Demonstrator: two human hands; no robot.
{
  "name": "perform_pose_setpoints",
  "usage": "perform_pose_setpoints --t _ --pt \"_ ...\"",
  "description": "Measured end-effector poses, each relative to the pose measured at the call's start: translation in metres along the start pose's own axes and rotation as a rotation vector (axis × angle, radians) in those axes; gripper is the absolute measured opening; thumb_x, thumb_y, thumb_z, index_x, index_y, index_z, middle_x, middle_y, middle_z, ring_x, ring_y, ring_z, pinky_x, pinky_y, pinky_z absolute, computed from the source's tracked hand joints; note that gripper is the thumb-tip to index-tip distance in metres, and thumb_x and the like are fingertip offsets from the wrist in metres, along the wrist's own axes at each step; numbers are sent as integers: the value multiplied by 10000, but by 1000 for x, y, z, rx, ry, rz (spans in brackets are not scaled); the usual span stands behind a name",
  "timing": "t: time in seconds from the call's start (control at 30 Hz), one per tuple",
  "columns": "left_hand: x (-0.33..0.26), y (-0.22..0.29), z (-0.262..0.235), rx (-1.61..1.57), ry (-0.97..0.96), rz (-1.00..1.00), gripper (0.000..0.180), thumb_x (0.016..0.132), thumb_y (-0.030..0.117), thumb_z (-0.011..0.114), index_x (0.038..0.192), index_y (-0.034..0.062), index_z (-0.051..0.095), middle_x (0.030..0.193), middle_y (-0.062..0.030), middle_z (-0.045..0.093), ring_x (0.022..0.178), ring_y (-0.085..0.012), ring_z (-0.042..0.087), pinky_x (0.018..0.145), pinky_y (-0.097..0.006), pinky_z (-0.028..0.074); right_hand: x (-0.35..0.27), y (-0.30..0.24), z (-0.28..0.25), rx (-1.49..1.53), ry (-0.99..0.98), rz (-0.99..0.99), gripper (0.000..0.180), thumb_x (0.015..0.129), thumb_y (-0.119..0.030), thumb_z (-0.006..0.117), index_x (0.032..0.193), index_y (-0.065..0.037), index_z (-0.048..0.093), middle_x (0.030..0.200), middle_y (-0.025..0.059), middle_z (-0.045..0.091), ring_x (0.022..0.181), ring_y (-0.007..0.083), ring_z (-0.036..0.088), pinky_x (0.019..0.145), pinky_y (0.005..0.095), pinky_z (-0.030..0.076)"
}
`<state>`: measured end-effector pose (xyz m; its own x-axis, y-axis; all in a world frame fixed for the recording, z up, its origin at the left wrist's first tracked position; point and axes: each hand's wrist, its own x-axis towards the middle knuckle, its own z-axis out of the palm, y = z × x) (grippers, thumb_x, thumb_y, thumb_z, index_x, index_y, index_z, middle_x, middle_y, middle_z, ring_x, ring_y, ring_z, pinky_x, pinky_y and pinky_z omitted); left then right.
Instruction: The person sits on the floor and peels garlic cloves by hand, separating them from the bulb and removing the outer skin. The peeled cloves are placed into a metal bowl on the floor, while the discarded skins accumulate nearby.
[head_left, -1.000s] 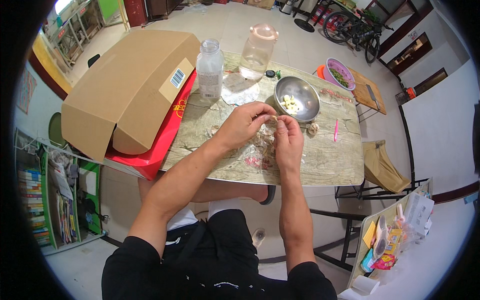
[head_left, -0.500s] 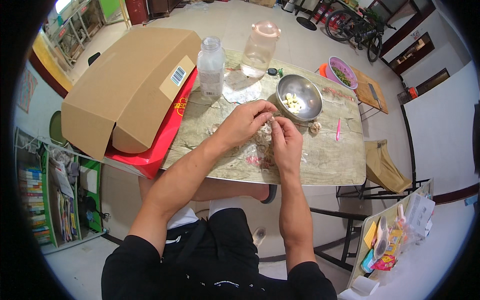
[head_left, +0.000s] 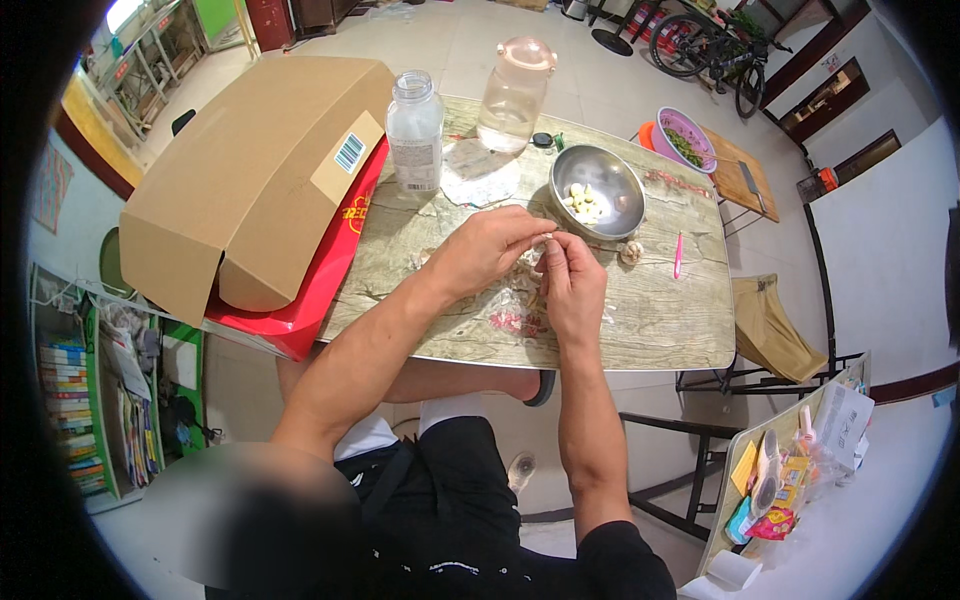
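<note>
My left hand [head_left: 482, 250] and my right hand [head_left: 574, 288] meet over the table. Fingertips of both pinch a small pale garlic clove [head_left: 549, 237], mostly covered by the fingers. Papery garlic skins [head_left: 515, 290] lie scattered beneath them. Just beyond my hands sits a steel bowl [head_left: 625, 190] with several peeled garlic cloves [head_left: 581, 204] inside. A garlic bulb [head_left: 631, 252] rests against the table to the right of the bowl's near side. Farther right lies a slim pink tool [head_left: 679, 256], its kind unclear.
Left on the wood-patterned table [head_left: 660, 320], a cardboard box [head_left: 250, 160] rests on a red package [head_left: 300, 325]. Behind stand a clear jar [head_left: 414, 135] and a pinkish jug [head_left: 515, 100]. A purple basin [head_left: 685, 140] of greens is at far right.
My fingers have shifted slightly around the clove, the left fingertips stretching a little farther over it. The view has moved slightly; the bowl and jars stay in place on the table.
</note>
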<state>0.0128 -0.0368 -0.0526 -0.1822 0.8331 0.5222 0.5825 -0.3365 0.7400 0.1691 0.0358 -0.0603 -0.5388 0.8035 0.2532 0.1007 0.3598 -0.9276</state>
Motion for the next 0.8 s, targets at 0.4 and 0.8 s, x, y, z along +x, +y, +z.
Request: perform_pose_setpoints --t 0.4,0.8 --pt "-2 3 -11 65 -103 88 382 876 -34 653 1240 65 706 1000 -126 692 873 -281 685 738 -346 555 0 -2 -7 332 -179 212 209 1072 -175 532 947 -38 628 684 -38 550 538 33 444 476 210 349" --pt "-4 3 -3 168 -94 146 360 873 -25 656 1226 37 689 1007 -136 700 883 -299 701 759 -355 574 2 -3 -10 338 -180 277 189 1063 -159 531 968 -36 640 679 -48 534 544 31 437 480 203 347"
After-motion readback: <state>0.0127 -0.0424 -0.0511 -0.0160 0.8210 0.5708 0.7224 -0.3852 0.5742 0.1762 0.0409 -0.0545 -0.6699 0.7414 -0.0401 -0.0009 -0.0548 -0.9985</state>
